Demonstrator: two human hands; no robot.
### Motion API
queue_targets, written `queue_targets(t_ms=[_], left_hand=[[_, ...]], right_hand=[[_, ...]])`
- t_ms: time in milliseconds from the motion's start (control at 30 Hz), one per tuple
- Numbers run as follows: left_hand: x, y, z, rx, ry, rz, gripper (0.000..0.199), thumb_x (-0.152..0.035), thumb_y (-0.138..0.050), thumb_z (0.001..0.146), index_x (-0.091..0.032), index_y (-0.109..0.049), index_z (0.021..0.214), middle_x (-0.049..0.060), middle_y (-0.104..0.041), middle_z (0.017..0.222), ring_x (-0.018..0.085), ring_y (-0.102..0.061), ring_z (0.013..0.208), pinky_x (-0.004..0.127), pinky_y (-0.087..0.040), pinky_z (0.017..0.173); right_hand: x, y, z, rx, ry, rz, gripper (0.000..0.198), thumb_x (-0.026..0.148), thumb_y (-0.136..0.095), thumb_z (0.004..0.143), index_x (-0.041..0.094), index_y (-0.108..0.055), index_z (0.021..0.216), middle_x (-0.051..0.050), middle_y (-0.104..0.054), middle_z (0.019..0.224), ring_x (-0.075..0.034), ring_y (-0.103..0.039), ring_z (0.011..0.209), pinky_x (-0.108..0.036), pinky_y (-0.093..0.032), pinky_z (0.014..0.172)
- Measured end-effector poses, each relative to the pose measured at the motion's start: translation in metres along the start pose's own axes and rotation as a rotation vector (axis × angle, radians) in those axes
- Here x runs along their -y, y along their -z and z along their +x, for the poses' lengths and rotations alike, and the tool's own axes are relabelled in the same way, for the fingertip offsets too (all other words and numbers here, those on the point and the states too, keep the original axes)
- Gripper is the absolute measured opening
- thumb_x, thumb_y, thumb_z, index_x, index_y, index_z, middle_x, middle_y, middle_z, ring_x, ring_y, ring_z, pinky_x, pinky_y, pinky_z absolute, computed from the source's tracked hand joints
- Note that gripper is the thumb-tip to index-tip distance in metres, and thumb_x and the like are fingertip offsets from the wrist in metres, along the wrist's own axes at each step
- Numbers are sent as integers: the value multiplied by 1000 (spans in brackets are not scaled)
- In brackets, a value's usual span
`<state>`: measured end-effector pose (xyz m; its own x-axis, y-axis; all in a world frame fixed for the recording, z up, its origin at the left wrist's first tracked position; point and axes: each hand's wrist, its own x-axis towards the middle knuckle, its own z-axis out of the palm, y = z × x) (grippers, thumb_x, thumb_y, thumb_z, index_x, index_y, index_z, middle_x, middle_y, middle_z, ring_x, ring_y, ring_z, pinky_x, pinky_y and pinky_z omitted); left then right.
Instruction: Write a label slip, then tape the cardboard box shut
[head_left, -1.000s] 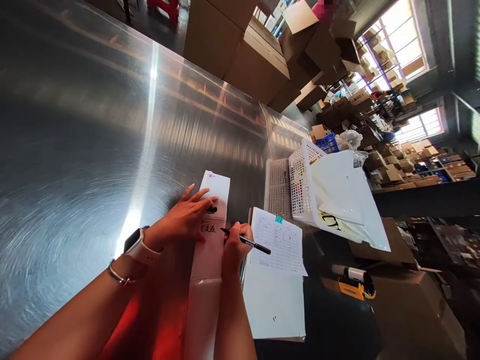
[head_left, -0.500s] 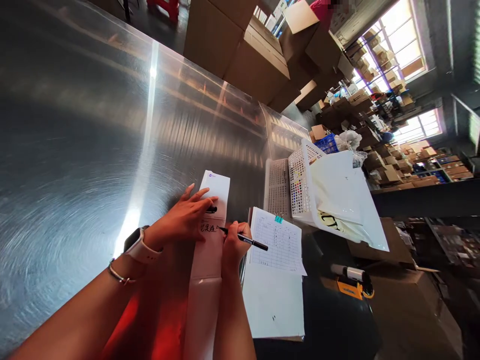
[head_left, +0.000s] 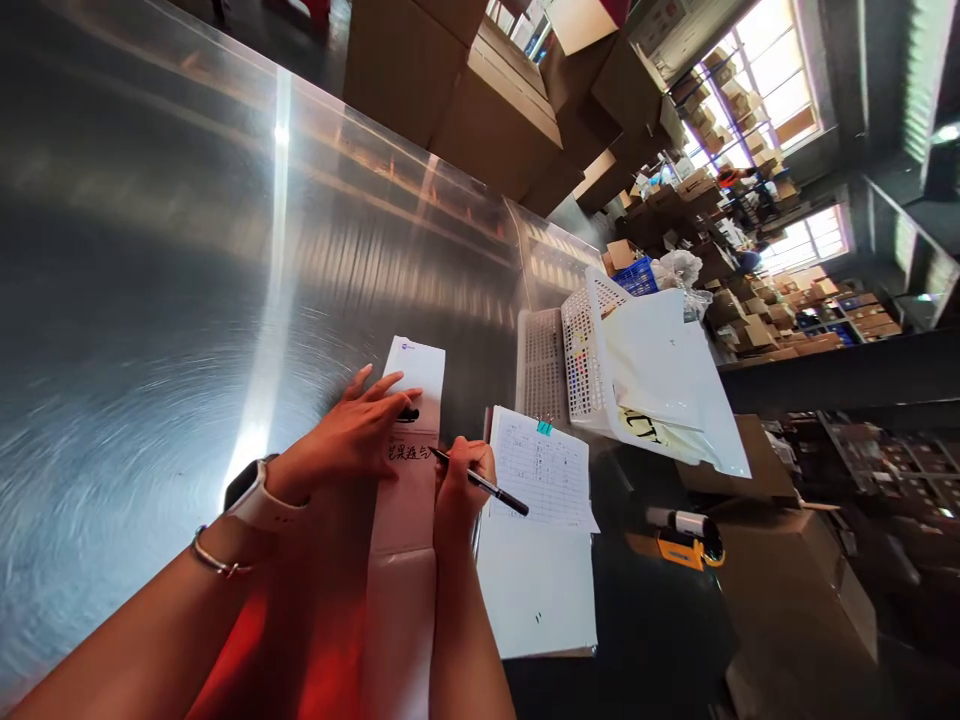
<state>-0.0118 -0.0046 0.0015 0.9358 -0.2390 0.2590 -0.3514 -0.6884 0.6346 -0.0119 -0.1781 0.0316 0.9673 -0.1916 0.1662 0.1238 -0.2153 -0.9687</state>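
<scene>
A long white paper strip point(head_left: 409, 520) lies on the steel table point(head_left: 150, 300). My left hand point(head_left: 352, 435) lies flat on it with fingers spread, pinning it down; a watch and a bracelet sit on that wrist. My right hand point(head_left: 459, 482) grips a black pen point(head_left: 480, 484) whose tip touches the strip at the end of a line of black handwriting. A small black cap-like object point(head_left: 409, 414) shows by my left fingertips.
To the right lie clipped forms with a teal clip point(head_left: 541, 470) over white sheets. A white mesh basket point(head_left: 581, 360) holds white bags point(head_left: 660, 380). A yellow tape dispenser point(head_left: 684, 540) sits on a dark surface. Cardboard boxes point(head_left: 487, 110) stack behind the table.
The pen tip has moved a little further along the strip and the handwritten line has grown. The view has shifted slightly; my left hand stays pressed on the strip.
</scene>
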Motion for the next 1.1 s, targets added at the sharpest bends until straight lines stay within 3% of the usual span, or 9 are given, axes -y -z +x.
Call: queue_targets(t_ms=[67,133,233,367,600,733,833,1100], left_hand=[[2,-2,0,1,-9,10,102,-37,-90,52,-23,-38,138,10,-56,140,35,-24,147,58,-1,121],[3,-3,0,1,-15,17,102,-38,-90,53,-23,-38,139,11,-56,140,35,-24,147,57,-1,122],[3,-1,-1,5,-16,15,103,-43,-90,52,-22,-39,139,12,-57,138,36,-24,147,58,0,121],[-1,2,-1,19,-18,-8,103,-45,-90,50,-22,-40,137,10,-57,139,35,-22,148,59,0,121],[-4,3,-1,33,-10,-14,94,-44,-88,49,-18,-47,129,13,-59,135,37,-23,147,59,0,122],[-8,10,1,21,21,-42,78,-34,-69,72,-16,-36,141,11,-60,134,30,-22,148,55,0,123],[-9,12,2,38,45,-41,69,-19,-53,79,-15,-31,145,11,-55,141,25,-21,149,53,1,123],[3,-8,3,-50,12,8,64,-30,-69,79,-19,-37,134,11,-49,147,29,-24,148,54,-2,123]], right_hand=[[8,5,-5,158,-8,-1,34,47,-61,86,19,-51,70,2,-54,67,-12,-54,59,-26,-45,57],[11,9,-11,227,67,-49,29,43,-65,84,17,-58,73,-2,-58,77,-14,-58,70,-27,-48,64],[3,8,-20,142,204,-62,31,41,-62,87,18,-55,68,-1,-56,74,-13,-58,68,-26,-48,62],[-18,2,-24,32,93,41,35,45,-57,89,20,-44,68,4,-52,67,-10,-51,50,-23,-41,47],[-23,2,-18,164,115,-51,39,38,-66,84,20,-42,59,5,-49,56,-10,-46,50,-25,-39,52],[-19,1,-19,162,103,-60,39,38,-64,83,21,-41,57,5,-48,53,-10,-45,47,-25,-37,49],[-19,0,-20,148,45,-28,38,40,-61,86,21,-41,59,5,-48,53,-11,-45,45,-25,-37,47],[-25,0,-22,238,38,36,37,36,-70,80,18,-47,59,4,-52,58,-9,-45,51,-24,-38,52]])
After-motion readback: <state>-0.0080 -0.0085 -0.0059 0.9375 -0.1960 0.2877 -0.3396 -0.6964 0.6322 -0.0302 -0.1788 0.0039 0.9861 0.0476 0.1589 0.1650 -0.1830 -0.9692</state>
